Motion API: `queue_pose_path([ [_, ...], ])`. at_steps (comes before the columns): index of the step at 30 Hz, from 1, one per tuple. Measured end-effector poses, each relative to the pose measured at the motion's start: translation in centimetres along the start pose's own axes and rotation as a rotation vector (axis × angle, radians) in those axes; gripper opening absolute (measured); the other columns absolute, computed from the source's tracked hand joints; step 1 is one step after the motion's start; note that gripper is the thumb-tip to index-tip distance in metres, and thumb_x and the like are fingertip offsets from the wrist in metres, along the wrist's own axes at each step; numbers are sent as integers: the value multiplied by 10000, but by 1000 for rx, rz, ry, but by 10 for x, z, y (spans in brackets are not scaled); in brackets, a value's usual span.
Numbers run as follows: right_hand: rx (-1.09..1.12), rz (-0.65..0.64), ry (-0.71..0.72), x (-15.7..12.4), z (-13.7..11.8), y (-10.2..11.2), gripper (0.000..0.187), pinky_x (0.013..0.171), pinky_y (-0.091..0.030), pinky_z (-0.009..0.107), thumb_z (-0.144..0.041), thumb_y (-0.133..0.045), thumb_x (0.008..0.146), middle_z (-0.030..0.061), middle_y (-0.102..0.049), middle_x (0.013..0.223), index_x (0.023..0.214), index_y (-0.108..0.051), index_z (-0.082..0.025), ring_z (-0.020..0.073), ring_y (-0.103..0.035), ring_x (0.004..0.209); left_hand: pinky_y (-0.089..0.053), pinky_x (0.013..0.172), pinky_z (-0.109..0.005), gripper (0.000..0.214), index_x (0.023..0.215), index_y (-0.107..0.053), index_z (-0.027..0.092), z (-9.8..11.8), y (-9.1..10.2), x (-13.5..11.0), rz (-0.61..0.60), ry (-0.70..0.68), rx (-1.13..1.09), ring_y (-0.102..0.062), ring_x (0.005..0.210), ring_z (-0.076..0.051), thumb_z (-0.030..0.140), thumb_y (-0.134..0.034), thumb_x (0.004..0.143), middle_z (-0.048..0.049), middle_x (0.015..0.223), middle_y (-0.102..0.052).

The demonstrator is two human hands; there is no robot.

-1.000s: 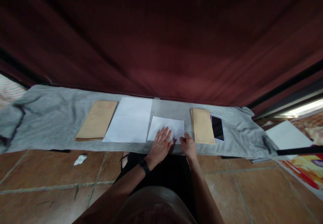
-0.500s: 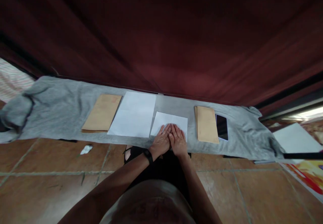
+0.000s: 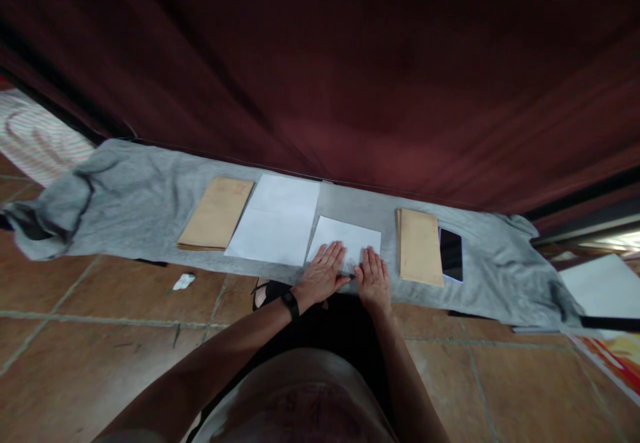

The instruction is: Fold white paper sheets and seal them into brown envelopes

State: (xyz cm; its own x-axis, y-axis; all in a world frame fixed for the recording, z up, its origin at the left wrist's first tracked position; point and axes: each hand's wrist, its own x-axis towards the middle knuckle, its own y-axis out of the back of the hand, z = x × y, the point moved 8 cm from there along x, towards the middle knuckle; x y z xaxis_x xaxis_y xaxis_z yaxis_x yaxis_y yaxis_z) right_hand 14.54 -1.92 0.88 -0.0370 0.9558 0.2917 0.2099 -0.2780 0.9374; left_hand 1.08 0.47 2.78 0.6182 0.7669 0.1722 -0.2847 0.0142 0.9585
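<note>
A small white sheet of paper (image 3: 345,231), which looks folded, lies on the grey cloth in front of me. My left hand (image 3: 323,274) rests flat on its near left part, fingers stretched out. On its near right part lies my right hand (image 3: 374,282), also flat, with the fingers extended. The two hands are apart, and they hide much of the paper's near edge. Just to the left is a larger stack or sheet of white paper (image 3: 280,216).
Brown envelopes (image 3: 217,213) lie in a stack at the left, and more brown envelopes (image 3: 421,246) at the right. A phone (image 3: 451,255) sits beside these. The grey cloth (image 3: 145,190) covers a narrow bench against a dark red curtain (image 3: 340,96). Crumpled white paper (image 3: 184,281) is on the tiled floor.
My hands, which were together at the middle of the small paper, have slid apart, the left one to the left and the right one to the right. The view has shifted slightly.
</note>
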Motion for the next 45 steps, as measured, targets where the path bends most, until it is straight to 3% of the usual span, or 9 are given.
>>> queue_pose_path([
  [5,-17,32,-4,-6,7,6,580,1170,-294,490,-418,-319,1055,191,-375,1565,1529,-353,-86,292,-359,1449,-189,1233,-484,730,1522,-292,42,-11,-1,-11,37,53,9,-190,1520,-278,527,-411,990,-217,1604,-285],
  [12,36,55,-93,-1,10,10,561,1170,-296,498,-398,-259,1063,188,-427,1536,1525,-362,-95,275,-366,1451,-278,1212,-479,570,1500,-352,45,-20,5,-15,113,163,-6,-265,1497,-277,354,-332,1021,-211,1573,-353],
  [15,110,49,-136,14,3,13,566,1179,-297,482,-398,-221,1064,164,-416,1549,1523,-369,-102,256,-345,1465,-299,1205,-471,535,1485,-389,55,-18,8,-1,128,174,-29,-283,1492,-273,293,-326,1009,-198,1559,-389],
  [18,184,3,-84,34,-14,11,555,1193,-289,456,-393,-205,1064,126,-399,1566,1516,-390,-130,228,-330,1473,-282,1211,-473,548,1502,-366,62,-14,7,23,132,130,-42,-268,1497,-265,233,-333,982,-184,1565,-387],
  [25,194,-57,3,66,-32,-4,549,1207,-254,445,-358,-183,1071,124,-439,1542,1500,-413,-105,226,-339,1466,-246,1212,-497,598,1524,-345,91,-25,-13,68,27,130,5,-265,1499,-260,165,-346,930,-169,1578,-371],
  [30,119,-58,-2,72,-25,-10,514,1200,-255,470,-369,-248,1068,112,-439,1543,1484,-452,-145,253,-347,1462,-222,1218,-473,575,1501,-373,48,-33,-15,72,18,173,21,-247,1504,-266,183,-324,945,-177,1576,-370],
  [34,73,-47,-41,74,-15,-12,507,1188,-273,481,-386,-294,1060,117,-416,1554,1494,-440,-167,261,-350,1461,-213,1218,-486,578,1520,-348,68,-39,-14,70,86,226,27,-259,1502,-258,229,-309,966,-174,1573,-375],
  [45,16,70,-156,59,20,-8,564,1163,-307,495,-367,-325,1044,214,-416,1534,1503,-384,-44,291,-373,1445,-265,1200,-521,612,1510,-345,22,-52,-11,56,224,331,21,-251,1499,-306,329,-335,980,-217,1565,-363],
])
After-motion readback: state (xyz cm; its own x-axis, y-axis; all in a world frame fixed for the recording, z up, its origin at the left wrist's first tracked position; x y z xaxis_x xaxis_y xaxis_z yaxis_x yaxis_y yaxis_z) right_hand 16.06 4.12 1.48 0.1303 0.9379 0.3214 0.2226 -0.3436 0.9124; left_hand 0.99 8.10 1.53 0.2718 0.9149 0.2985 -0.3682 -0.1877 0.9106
